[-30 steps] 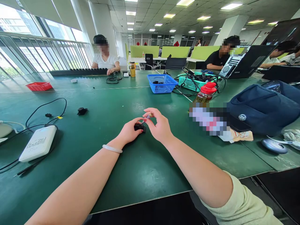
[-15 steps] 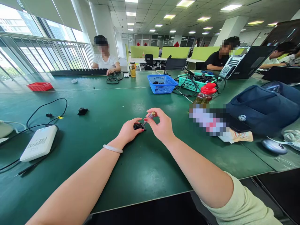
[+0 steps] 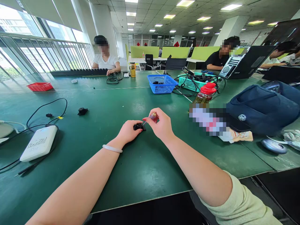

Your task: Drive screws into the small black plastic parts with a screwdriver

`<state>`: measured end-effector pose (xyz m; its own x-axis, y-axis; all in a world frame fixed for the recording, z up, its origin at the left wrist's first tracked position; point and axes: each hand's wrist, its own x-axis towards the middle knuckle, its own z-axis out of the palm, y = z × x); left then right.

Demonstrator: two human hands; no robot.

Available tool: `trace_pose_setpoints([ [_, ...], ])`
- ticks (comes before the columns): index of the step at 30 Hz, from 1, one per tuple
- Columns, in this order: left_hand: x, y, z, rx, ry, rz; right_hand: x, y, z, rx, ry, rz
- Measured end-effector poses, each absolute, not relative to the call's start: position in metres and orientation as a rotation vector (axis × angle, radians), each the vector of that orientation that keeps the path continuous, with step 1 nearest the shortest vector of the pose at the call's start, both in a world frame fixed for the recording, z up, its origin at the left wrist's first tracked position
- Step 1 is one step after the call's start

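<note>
Near the middle of the green table (image 3: 131, 175), my left hand (image 3: 128, 130) is closed on a small black part (image 3: 138, 126), pressing it against the tabletop. Its exact kind is too small to make out, and my fingers cover some of it. My right hand (image 3: 161, 123) grips a screwdriver (image 3: 153, 116) by its reddish, see-through handle. The thin shaft slants down and left to the black part; whether the tip touches it I cannot tell.
Left lie a white power bank (image 3: 39, 143), cables and another black part (image 3: 82, 111). Farther off stand a red tray (image 3: 40, 87), a blue basket (image 3: 162, 88) and a green basket (image 3: 191, 83). A red-lidded bottle (image 3: 207, 89) and dark blue bag (image 3: 264, 107) are right. Several people sit beyond.
The screwdriver has tipped lower, its handle now leaning more to the right. My right fingers have shifted slightly around it, while my left hand stays on the black part.
</note>
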<state>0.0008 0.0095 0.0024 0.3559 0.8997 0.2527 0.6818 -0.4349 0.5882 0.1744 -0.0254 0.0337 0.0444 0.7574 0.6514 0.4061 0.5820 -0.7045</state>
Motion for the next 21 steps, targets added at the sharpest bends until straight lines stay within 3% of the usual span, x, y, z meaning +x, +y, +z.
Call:
trace_pose_setpoints([
  [9,0.000,0.010,0.004,2.218,1.399,0.749,0.173,-0.025,0.028,-0.966,-1.778,0.191],
  [21,-0.003,0.014,0.004,2.133,1.417,0.693,0.141,-0.040,0.016,-0.725,-2.617,-0.257],
])
